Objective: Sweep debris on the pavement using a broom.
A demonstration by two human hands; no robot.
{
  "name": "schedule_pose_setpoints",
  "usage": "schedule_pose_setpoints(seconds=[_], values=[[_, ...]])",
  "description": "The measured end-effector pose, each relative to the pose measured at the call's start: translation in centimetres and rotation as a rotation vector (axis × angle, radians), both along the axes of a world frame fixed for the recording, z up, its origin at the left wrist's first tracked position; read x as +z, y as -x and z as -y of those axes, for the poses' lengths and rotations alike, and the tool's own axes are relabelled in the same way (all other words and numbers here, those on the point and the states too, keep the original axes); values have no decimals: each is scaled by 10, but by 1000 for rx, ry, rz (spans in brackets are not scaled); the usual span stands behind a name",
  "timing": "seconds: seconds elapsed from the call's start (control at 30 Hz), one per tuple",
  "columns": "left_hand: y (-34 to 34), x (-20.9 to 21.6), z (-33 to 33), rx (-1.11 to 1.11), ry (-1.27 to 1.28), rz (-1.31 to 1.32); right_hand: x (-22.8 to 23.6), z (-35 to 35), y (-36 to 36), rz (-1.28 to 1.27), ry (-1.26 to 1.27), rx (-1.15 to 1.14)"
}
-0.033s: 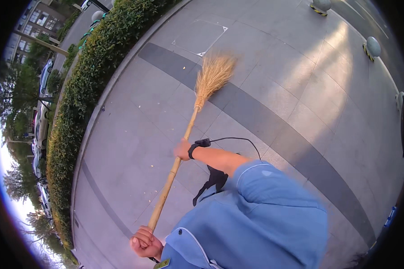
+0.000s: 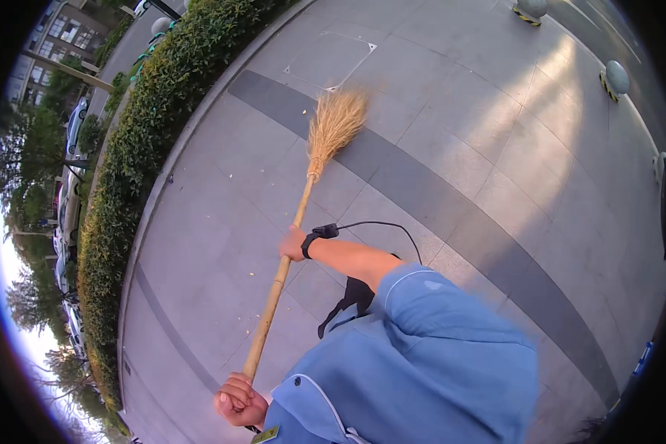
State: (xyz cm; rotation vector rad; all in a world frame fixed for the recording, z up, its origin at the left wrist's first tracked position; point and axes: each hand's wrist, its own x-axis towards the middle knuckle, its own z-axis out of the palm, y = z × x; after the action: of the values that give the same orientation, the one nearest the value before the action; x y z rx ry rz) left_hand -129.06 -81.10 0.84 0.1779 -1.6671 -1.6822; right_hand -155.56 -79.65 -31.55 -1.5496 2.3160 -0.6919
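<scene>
A straw broom [image 2: 334, 122] with a long bamboo handle reaches away from me, its bristles fanned out over the dark band of the pavement. Low on the left, my left hand [image 2: 241, 399] is closed round the handle's upper end. Farther down the handle, my right hand [image 2: 294, 244] grips it with the fingers wrapped round. A black band with a small device [image 2: 325, 231] and a cable sits on my right wrist. Small pale bits [image 2: 251, 274] lie scattered on the paving left of the handle.
A trimmed hedge [image 2: 137, 148] behind a kerb borders the pavement on the left, with parked cars [image 2: 74, 126] beyond it. Round stone bollards [image 2: 614, 77] line the road side on the right. A square cover [image 2: 331, 61] lies flush in the paving ahead.
The broom's bristles have swung to the left. My right hand has shifted slightly left with the handle, while my left hand stays nearly in place.
</scene>
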Motion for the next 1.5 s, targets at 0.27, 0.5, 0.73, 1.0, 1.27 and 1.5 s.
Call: schedule_pose_setpoints(seconds=[0.27,0.5,0.73,1.0,1.27,1.5], values=[[84,60,43,-208,-12,-313,95,32,97,-79,121,-16],[217,-26,138,-510,-324,-225,41,-108,161,-44,-33,-449],[454,-92,44,-1137,-573,-41,15,-292,166,-52,-350,-1032],[585,-131,-232,-1763,-417,310,-81,-494,148,251,-413,-1642],[718,-104,-267,-1266,-402,89,-54,-554,385,-70,-346,-1465],[713,-33,-218,-577,-194,57,-30,-430,581,57,1,-824]])
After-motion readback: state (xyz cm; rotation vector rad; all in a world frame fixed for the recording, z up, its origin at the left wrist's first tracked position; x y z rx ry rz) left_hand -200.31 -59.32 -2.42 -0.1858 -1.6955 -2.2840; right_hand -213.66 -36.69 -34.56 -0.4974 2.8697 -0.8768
